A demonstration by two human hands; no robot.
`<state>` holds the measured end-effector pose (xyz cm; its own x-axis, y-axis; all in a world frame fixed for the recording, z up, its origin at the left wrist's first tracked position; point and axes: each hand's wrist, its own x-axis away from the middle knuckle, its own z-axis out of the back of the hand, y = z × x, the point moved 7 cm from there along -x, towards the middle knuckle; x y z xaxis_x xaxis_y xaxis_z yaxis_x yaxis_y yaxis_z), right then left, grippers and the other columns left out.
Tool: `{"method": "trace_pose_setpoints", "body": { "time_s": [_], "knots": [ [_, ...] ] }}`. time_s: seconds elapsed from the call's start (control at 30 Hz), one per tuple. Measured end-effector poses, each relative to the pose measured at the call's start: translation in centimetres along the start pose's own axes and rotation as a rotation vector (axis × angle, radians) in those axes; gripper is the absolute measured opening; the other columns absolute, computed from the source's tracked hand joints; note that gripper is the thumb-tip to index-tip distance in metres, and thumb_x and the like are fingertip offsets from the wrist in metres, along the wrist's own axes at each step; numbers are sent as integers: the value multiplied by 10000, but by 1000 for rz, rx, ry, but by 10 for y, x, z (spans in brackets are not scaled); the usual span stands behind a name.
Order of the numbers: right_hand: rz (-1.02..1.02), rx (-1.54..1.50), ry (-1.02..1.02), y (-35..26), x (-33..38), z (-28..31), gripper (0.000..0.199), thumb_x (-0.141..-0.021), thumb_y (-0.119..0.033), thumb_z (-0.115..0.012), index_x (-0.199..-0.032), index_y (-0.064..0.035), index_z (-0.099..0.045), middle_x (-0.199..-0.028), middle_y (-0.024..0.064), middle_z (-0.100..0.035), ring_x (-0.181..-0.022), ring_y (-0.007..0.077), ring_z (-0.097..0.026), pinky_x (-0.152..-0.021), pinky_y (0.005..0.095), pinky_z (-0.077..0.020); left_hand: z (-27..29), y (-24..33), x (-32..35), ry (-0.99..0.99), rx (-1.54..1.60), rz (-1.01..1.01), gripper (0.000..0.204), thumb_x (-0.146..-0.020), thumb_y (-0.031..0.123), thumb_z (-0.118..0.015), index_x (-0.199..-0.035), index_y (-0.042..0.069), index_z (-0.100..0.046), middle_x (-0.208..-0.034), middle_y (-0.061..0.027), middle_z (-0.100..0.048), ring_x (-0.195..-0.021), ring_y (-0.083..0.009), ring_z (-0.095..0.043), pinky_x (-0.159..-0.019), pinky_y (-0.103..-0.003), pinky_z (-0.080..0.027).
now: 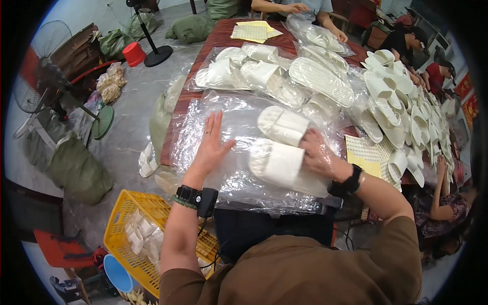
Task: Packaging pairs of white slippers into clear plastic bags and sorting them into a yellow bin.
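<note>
Slippers (277,161), one white pair, on clear plastic (236,180) toward the near edge of the table (216,39) — right hand (319,156) clasping their heel ends, left hand (209,151) apart, fingers spread — apparently mid-bagging, next move calling for plastic held open.

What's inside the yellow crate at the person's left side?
The yellow crate holds white slippers, seemingly in clear plastic. The left forearm covers part of the inside, and the top items hide the crate's bottom, so whatever lies deeper cannot be seen.
</note>
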<state>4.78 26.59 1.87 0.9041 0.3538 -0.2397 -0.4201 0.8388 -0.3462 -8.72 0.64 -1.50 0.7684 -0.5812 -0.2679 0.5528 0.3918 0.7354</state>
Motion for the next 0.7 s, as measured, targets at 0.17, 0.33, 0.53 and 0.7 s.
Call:
{"method": "trace_pose_setpoints", "body": {
  "time_s": [0.17,0.33,0.53,0.7],
  "knots": [
    [-174,26,142,20,52,91,323,-874,-77,-612,-1188,-43,-682,-1202,151,-651,-1159,318,-570,-997,413,-420,-5,19,6,-86,-454,9,1251,-617,718,-769,-1588,192,-181,-1611,-305,-25,-1478,-518,21,-1190,-553,-147],
    [-608,-325,579,80,134,176,276,-978,-41,-479,-1201,20,-630,-1204,92,-643,-1105,189,-601,-997,330,-443,-12,24,-1,-146,-558,2,1349,-506,748,-810,-1584,206,-205,-1593,-345,-10,-1453,-571,46,-1173,-608,-137],
    [-192,-518,366,-36,34,178,252,-923,-112,-614,-1152,-14,-653,-1225,113,-630,-1068,210,-619,-988,363,-437,-9,6,1,-167,-584,43,1326,-526,673,-852,-1584,200,-206,-1595,-342,-19,-1459,-564,17,-1187,-586,-109],
    [160,12,224,-76,-60,76,273,-866,-189,-614,-1105,-57,-607,-1257,157,-540,-1281,360,-435,-1094,569,-275,3,4,-11,-46,753,214,1006,-816,538,-659,-1591,148,-149,-1638,-214,-71,-1505,-431,-24,-1213,-530,-72]
  ]
}}
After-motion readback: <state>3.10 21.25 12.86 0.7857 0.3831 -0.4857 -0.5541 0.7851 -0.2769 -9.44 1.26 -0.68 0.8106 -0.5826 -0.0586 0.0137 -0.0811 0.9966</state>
